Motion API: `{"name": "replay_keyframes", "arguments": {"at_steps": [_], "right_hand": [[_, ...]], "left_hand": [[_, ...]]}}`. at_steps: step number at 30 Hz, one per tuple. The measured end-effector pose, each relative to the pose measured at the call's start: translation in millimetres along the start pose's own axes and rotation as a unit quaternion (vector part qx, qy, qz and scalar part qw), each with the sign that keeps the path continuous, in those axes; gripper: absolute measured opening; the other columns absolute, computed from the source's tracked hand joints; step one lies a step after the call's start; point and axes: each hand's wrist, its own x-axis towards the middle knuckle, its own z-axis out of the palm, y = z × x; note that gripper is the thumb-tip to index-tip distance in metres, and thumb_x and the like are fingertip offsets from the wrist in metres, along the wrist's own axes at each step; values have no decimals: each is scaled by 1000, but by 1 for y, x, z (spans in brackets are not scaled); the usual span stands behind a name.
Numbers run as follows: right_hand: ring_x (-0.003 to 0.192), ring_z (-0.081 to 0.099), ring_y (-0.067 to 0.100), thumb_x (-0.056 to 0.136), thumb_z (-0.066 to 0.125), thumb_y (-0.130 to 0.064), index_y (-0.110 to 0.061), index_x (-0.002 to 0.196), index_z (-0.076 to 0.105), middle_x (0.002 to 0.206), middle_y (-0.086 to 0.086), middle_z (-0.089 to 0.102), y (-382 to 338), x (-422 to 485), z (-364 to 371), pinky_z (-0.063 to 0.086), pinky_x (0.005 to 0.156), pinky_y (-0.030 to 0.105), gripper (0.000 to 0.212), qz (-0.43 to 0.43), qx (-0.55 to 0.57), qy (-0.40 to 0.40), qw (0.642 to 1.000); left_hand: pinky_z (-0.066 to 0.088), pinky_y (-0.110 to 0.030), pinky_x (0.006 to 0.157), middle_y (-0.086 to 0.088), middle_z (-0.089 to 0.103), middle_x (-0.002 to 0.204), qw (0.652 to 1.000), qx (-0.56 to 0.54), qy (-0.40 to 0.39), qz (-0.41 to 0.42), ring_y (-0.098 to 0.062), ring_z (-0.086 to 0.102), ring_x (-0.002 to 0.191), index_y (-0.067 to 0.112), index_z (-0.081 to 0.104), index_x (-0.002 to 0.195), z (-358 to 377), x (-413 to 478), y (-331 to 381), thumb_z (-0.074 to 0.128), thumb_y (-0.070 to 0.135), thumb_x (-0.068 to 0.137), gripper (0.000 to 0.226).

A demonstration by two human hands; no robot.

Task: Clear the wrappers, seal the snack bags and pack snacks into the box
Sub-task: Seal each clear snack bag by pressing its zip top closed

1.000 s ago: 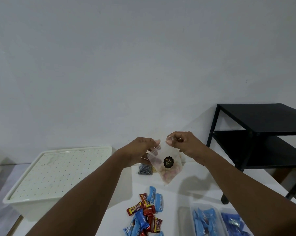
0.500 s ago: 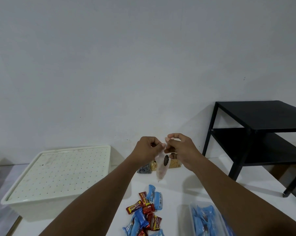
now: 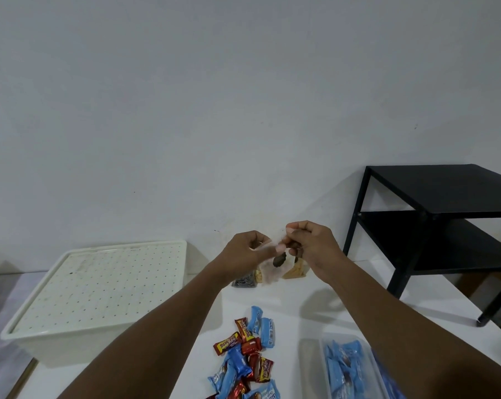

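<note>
My left hand (image 3: 250,253) and my right hand (image 3: 309,243) both pinch the top edge of a small clear snack bag (image 3: 273,269) with a dark round sticker, held above the white table (image 3: 295,298). The bag hangs between the hands, blurred and turned partly edge-on. Behind it on the table lie a bag of dark snacks (image 3: 243,282) and a bag of tan snacks (image 3: 296,270). A pile of red and blue wrapped candies (image 3: 248,355) lies nearer to me. A clear plastic box (image 3: 350,367) at the bottom right holds blue wrapped snacks.
A cream lidded bin with a perforated lid (image 3: 94,289) stands at the left. A black two-level side table (image 3: 442,226) stands at the right beyond the table's edge. A plain wall rises behind.
The hands drew closer together along the bag's top edge. The bag turned from face-on to nearly edge-on and hangs lower between the hands.
</note>
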Motion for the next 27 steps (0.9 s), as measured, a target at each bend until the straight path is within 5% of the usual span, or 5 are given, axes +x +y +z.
{"name": "replay_keyframes", "arguments": {"at_steps": [4, 8, 14, 24, 27], "right_hand": [[78, 73, 27, 93, 62, -3, -3, 100, 66, 74, 12, 72, 1, 4, 0, 52, 68, 33, 8, 13, 16, 9, 1000], [78, 71, 22, 92, 66, -13, -6, 105, 67, 84, 12, 71, 1, 6, -1, 52, 70, 33, 15, 34, -34, -19, 999], [77, 54, 16, 85, 75, -19, -17, 102, 69, 83, 4, 56, 16, 18, -15, 43, 66, 25, 18, 57, -232, -59, 969], [84, 70, 22, 94, 63, -6, -13, 84, 64, 88, 11, 67, 70, 48, -17, 56, 78, 49, 12, 88, -138, -49, 985], [85, 70, 22, 95, 62, -7, -11, 91, 63, 92, 12, 67, 94, 64, -21, 56, 74, 44, 5, 117, -150, -50, 980]], "left_hand": [[59, -47, 83, 2, 74, 83, 995, 71, 59, 41, -17, 70, 79, 18, 74, 89, -2, 1, -16, 75, 32, 86, 14], [61, -47, 78, 4, 73, 77, 993, 57, 97, 38, -18, 72, 76, 16, 71, 83, -3, 1, -20, 64, 15, 92, 12], [55, -37, 70, -15, 73, 91, 995, -71, 73, -14, -25, 72, 79, 7, 69, 94, -8, 6, -31, 61, 13, 97, 10], [56, -30, 71, -9, 69, 81, 992, -54, 49, -106, -20, 66, 72, 7, 70, 102, 4, 33, -85, 72, 7, 88, 14], [59, -35, 74, -12, 72, 85, 988, -23, 63, -139, -24, 67, 74, 8, 72, 102, 12, 47, -115, 74, 11, 87, 16]]}}
